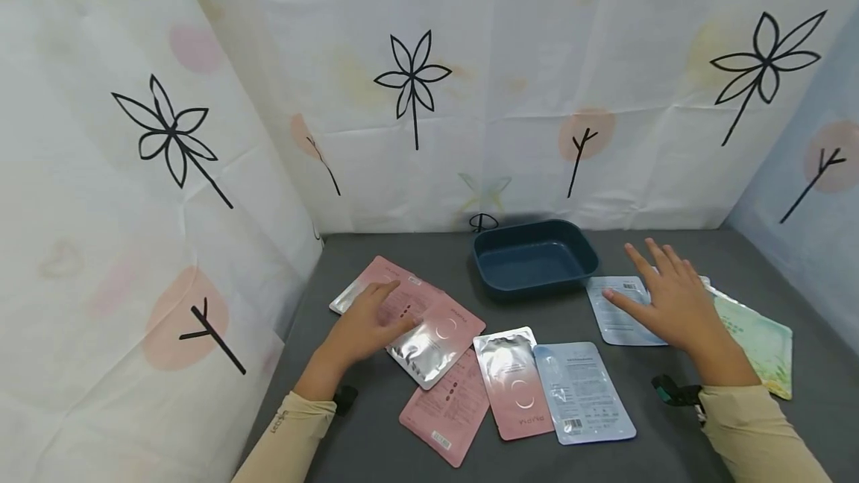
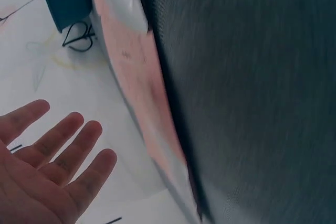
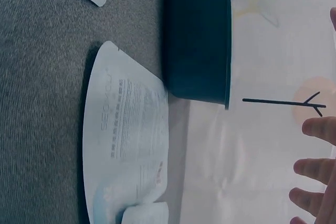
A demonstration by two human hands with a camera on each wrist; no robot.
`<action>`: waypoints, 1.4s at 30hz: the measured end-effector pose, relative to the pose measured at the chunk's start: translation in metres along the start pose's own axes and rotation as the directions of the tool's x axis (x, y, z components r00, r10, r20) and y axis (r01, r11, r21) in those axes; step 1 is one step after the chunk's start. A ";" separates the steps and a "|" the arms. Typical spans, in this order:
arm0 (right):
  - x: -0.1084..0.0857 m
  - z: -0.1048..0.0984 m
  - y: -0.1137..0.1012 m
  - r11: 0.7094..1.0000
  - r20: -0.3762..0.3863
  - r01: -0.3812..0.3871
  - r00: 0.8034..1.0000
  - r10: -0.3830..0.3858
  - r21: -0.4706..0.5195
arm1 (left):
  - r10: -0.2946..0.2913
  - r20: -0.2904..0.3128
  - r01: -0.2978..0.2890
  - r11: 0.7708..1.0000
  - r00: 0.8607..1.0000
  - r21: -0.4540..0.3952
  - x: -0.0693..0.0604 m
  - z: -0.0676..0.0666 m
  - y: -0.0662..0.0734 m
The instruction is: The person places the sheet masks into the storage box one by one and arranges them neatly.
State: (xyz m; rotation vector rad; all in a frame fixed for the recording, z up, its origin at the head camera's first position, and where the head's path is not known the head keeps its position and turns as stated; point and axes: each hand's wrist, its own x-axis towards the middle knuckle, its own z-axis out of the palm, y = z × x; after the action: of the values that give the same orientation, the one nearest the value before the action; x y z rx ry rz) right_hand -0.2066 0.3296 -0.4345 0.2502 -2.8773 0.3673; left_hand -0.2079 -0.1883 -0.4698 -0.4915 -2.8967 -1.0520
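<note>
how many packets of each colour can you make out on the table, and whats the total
Pink packets: 4
Pale blue packets: 2
Green packet: 1
Total made out: 7

A pale corner at the bottom of the right wrist view is left out; I cannot tell which packet it belongs to.

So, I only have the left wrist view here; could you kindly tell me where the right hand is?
Observer: In the head view, the right hand partly covers a flat, pale blue foil-like packet beside the dark blue, rounded rectangular tray.
Operator: Thank you; is that hand holding anything?
Observer: No, its fingers are spread with nothing in them.
Operator: And what lies farthest right, please?
Observer: A flat, pale green rectangular packet, partly hidden by the right arm.
</note>
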 end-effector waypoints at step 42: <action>0.097 0.055 -0.017 0.994 0.278 0.020 0.959 -0.050 0.111 | 0.052 0.180 -0.060 0.997 0.982 0.041 0.006 0.040 0.016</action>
State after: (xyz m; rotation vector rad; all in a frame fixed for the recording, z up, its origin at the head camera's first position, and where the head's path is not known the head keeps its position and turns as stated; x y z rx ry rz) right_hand -0.3072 0.2857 -0.4590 0.4023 -3.1294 0.5192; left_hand -0.2049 -0.1499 -0.4897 -0.6960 -3.0326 -0.9780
